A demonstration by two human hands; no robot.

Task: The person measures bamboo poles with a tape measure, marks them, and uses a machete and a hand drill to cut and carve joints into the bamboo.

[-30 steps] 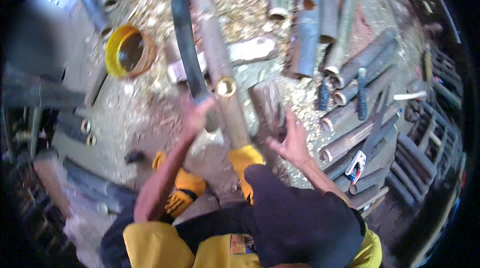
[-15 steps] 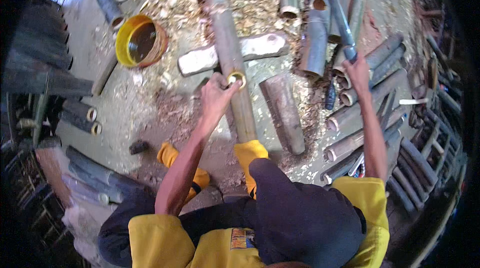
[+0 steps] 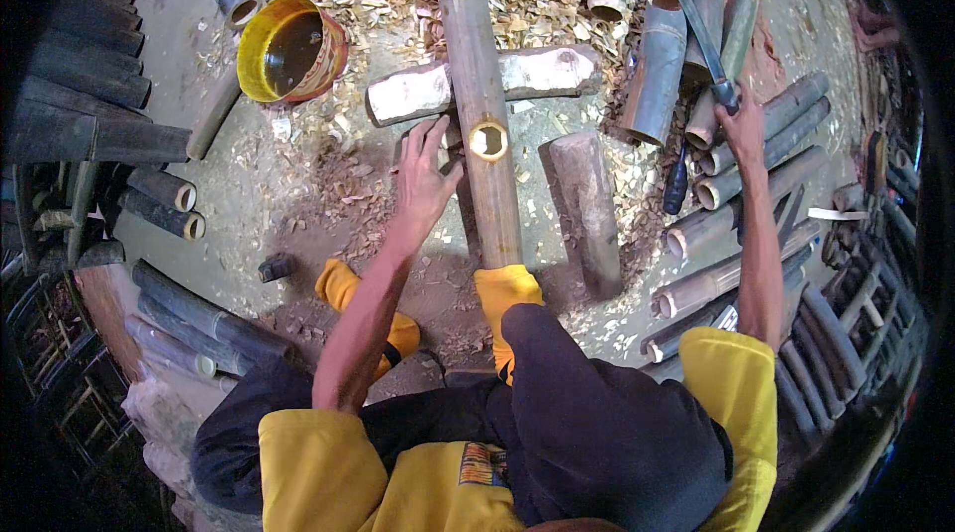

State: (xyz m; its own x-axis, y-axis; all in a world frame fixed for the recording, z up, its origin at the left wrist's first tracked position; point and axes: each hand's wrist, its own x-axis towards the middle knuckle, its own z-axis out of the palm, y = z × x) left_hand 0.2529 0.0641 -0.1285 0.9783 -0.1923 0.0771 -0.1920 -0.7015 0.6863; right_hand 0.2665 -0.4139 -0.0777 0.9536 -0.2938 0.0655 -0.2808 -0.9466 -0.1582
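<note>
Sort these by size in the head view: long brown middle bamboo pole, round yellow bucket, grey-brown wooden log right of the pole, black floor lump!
Biggest: bamboo pole
Middle: yellow bucket and wooden log, too alike to rank
Smallest: black lump

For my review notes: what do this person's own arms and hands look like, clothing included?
Both the left hand and the right hand are bare, without gloves. The forearms are uncovered too, with no watch or wristband visible. Wide, loose yellow short sleeves, the left sleeve and the right sleeve, end around the elbows and look plain.
</note>
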